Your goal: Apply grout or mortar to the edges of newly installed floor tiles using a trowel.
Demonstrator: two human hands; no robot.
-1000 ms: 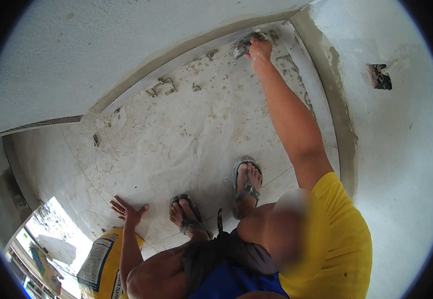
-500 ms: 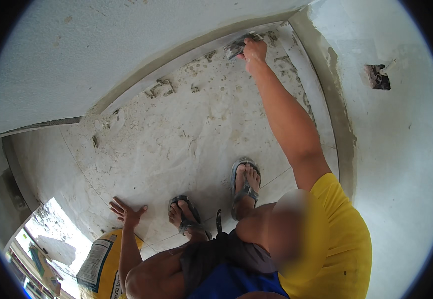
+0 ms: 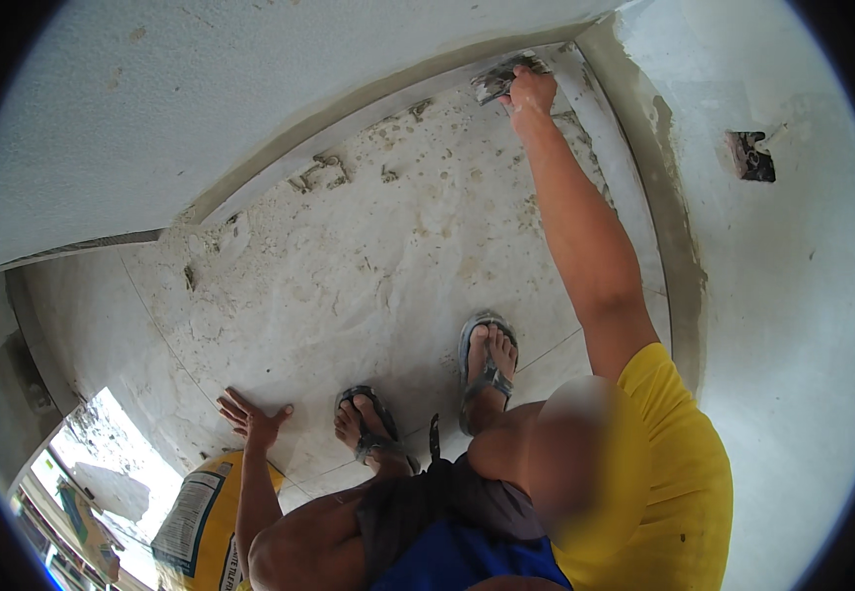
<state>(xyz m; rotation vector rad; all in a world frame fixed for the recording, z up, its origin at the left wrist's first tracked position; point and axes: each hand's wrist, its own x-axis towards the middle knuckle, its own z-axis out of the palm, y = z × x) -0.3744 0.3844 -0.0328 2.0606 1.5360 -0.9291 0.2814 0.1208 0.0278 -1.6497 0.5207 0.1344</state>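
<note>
At the far right corner of the floor, my right hand (image 3: 534, 92) is closed around a flat, dark trowel (image 3: 493, 83) smeared with pale mortar. The trowel is close to the pale baseboard strip (image 3: 314, 156) along the far wall; whether it touches the strip or the floor I cannot make out. My right arm stretches out almost straight. Low on the left, my left hand (image 3: 258, 422) rests palm down on the tiled floor (image 3: 299, 286), fingers spread and holding nothing. A yellow bag (image 3: 191, 517) lies beside my left forearm.
My sandaled feet (image 3: 487, 369) stand between my hands. Mortar crumbs (image 3: 324, 172) and splatters dot the floor. A second baseboard strip (image 3: 624, 167) runs along the right wall, which has an uncovered electrical box (image 3: 751, 156). Bright daylight enters at the lower left.
My right hand has slid the trowel a short way right and slightly farther off, toward the corner. My left hand and feet stay in place.
</note>
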